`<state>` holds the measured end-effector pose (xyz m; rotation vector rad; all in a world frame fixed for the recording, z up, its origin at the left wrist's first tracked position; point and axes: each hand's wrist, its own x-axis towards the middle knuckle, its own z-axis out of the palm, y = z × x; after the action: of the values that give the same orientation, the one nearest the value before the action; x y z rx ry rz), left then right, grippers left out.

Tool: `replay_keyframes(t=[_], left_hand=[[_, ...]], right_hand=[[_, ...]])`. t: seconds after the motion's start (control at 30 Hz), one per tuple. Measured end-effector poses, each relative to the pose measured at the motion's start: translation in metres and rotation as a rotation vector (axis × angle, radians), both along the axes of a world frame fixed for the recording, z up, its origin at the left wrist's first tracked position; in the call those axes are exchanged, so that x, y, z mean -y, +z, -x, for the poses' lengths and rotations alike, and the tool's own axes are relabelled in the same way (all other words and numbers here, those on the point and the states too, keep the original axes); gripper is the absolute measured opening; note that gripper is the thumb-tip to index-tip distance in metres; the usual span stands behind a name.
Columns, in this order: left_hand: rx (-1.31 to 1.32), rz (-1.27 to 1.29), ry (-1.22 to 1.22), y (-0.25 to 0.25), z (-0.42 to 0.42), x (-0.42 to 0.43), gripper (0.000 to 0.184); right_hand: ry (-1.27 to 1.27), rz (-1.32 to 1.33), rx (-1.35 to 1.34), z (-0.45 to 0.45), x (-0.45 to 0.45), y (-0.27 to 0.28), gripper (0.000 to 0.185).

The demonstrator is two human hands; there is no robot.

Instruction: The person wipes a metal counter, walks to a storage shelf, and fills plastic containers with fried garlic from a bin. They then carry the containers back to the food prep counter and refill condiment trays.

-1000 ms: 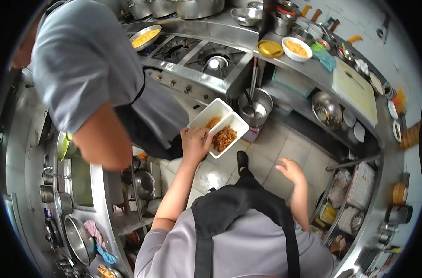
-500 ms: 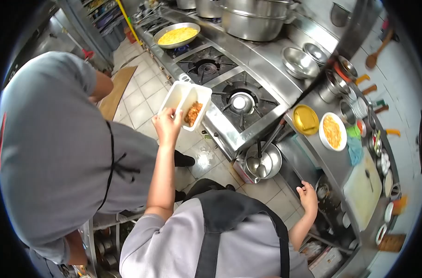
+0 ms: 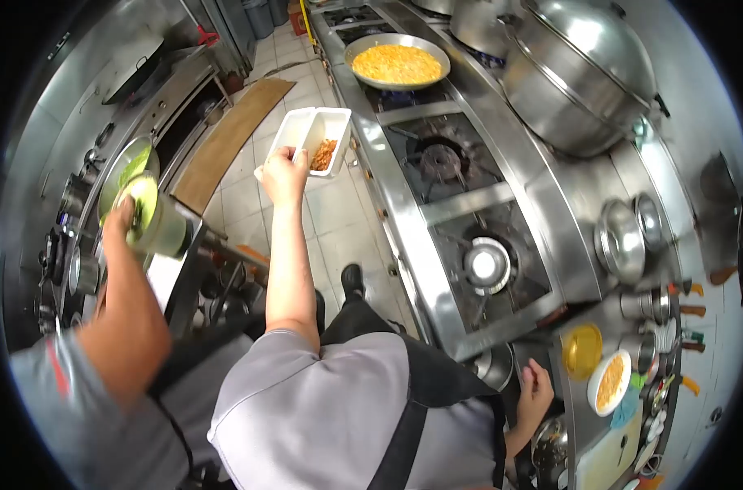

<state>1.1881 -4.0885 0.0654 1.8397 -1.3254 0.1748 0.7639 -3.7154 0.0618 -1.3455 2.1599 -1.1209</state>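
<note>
You now have the two-section white container (image 3: pixel 311 131) beside the stove (image 3: pixel 468 204), nearer the pan (image 3: pixel 401 86) than a second ago, your left hand (image 3: pixel 283 178) pinching its rim, your right hand (image 3: pixel 535 395) loosely spread and empty, so carriage remains one-handed.

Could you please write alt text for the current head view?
A person's left hand grips a pair of adjoining white rectangular tubs, with reddish-brown crumbled food visible in one, near a silver metal stove bearing a round metal pan of yellow food. The right hand appears empty; a co-worker's arm shows at picture left.
</note>
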Motion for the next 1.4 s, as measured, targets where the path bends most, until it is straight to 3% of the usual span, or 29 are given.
replay_keyframes(t=[0.17, 0.3, 0.5, 0.6, 0.67, 0.8, 0.9, 1.0, 1.07, 1.2, 1.3, 1.4], left_hand=[[0.029, 0.01, 0.067, -0.016, -0.065, 0.149, 0.021], [-0.081, 0.014, -0.002, -0.01, -0.111, 0.244, 0.018], [-0.093, -0.069, 0.024, -0.008, -0.177, 0.333, 0.017], [-0.051, -0.047, 0.057, -0.007, -0.22, 0.385, 0.018], [-0.032, -0.086, 0.114, 0.0, -0.254, 0.412, 0.02], [0.062, -0.079, 0.247, 0.004, -0.329, 0.466, 0.018], [0.081, -0.092, 0.343, 0.0, -0.383, 0.496, 0.017], [0.086, -0.199, 0.455, -0.008, -0.433, 0.525, 0.017], [0.102, -0.212, 0.458, -0.017, -0.465, 0.55, 0.017], [0.232, -0.215, 0.355, -0.033, -0.524, 0.621, 0.013], [0.168, -0.241, 0.232, -0.04, -0.556, 0.707, 0.014], [0.136, -0.225, 0.045, -0.043, -0.575, 0.809, 0.014]], right_hand=[[-0.293, 0.284, 0.117, -0.04, 0.131, -0.005, 0.017], [-0.39, 0.369, 0.105, -0.11, 0.281, 0.027, 0.018], [0.123, 0.454, 0.391, -0.2, 0.464, 0.011, 0.014], [0.336, 0.405, 0.569, -0.259, 0.551, 0.003, 0.013], [0.518, 0.348, 0.506, -0.292, 0.609, 0.006, 0.013], [0.787, 0.262, 0.951, -0.352, 0.737, 0.01, 0.015], [0.973, 0.086, 0.958, -0.408, 0.819, 0.019, 0.018], [1.01, 0.007, 1.173, -0.461, 0.896, 0.016, 0.02], [0.997, -0.036, 1.174, -0.491, 0.946, 0.011, 0.02], [0.723, 0.029, 1.07, -0.564, 1.042, -0.002, 0.018], [0.678, 0.113, 1.045, -0.625, 1.121, 0.012, 0.018], [0.649, 0.061, 0.824, -0.657, 1.184, 0.02, 0.017]])
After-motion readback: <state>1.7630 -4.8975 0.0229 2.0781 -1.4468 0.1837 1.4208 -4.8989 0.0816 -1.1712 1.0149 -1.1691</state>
